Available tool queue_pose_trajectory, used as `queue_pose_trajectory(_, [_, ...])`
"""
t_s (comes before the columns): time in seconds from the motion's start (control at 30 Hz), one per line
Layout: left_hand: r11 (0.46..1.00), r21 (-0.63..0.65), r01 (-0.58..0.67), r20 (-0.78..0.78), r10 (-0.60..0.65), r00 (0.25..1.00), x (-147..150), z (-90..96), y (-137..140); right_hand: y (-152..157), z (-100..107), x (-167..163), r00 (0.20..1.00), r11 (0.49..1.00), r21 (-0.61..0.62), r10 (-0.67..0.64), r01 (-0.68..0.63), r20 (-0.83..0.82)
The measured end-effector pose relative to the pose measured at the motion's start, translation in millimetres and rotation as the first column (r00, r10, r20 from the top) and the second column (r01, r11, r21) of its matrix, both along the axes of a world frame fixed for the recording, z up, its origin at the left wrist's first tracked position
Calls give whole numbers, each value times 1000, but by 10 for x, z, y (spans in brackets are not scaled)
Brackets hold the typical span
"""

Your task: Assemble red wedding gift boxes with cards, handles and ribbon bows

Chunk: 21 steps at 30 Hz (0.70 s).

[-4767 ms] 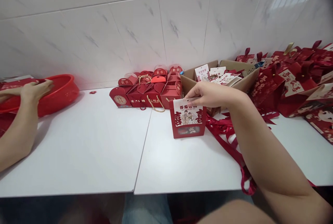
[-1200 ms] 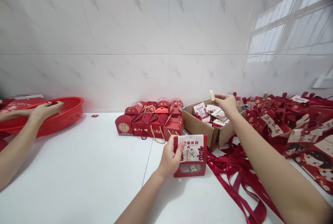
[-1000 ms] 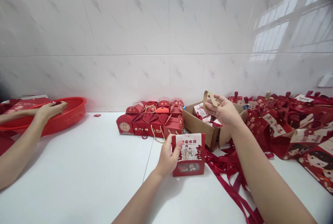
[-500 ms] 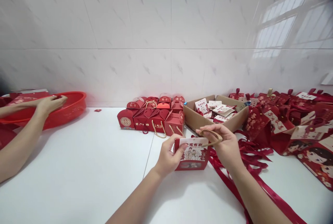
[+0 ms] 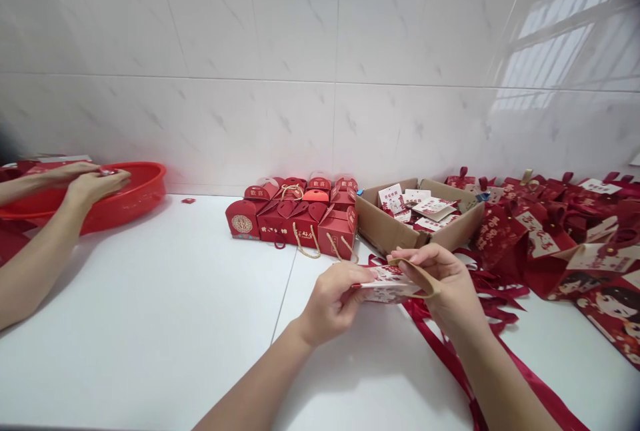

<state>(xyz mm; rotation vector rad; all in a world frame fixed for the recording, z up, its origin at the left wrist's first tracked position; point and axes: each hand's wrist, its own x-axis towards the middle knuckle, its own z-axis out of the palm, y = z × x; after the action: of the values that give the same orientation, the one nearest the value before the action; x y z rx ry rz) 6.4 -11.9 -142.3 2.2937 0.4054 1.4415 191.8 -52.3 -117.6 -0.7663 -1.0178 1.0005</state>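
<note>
A small red and white gift box [image 5: 387, 292] with printed figures is tilted so that its top shows. My left hand [image 5: 327, 301] is closed on its left end, thumb in front and fingers over the top. A tan ribbon [image 5: 426, 279] loops out from the box's right side. My right hand [image 5: 450, 284] pinches this ribbon between thumb and fingers at the box's upper edge. Just behind my hands stands a cardboard box [image 5: 383, 227] with white and red cards [image 5: 435, 207] in it. Dark red ribbons [image 5: 435, 344] lie beneath and beside my right forearm.
Several red gift boxes [image 5: 280, 221] stand grouped against the tiled wall [image 5: 280, 131]. Many red bags [image 5: 545, 237] crowd the right side. At left, a co-worker's hands [image 5: 95, 184] hold a small red item over a red basin [image 5: 145, 194]. A small red piece [image 5: 188, 201] lies near the wall.
The gift box has been tipped from upright, its front no longer facing me. My right fingers have shifted along the tan ribbon, closer to the box. The view has moved slightly.
</note>
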Motion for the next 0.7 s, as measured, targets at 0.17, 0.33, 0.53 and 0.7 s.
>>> queue_pose_trajectory(0.17, [995, 80, 63, 33, -65, 997, 18, 10, -30, -36, 17, -32, 999, 999, 8, -38, 38, -3])
queue_pose_trajectory(0.33, [980, 194, 40, 43, -49, 998, 30, 14, -71, -82, 37, -65, 1000, 999, -51, -11, 12, 14])
queue_pose_trajectory(0.53, [989, 142, 26, 89, -39, 995, 81, 36, -141, -111, 17, -93, 999, 997, -77, 13, -11, 34])
queue_pose_trajectory(0.7, [997, 20, 69, 175, -71, 982, 133, 117, -261, -219, 106, -187, 985, 983, -78, -159, 163, 62])
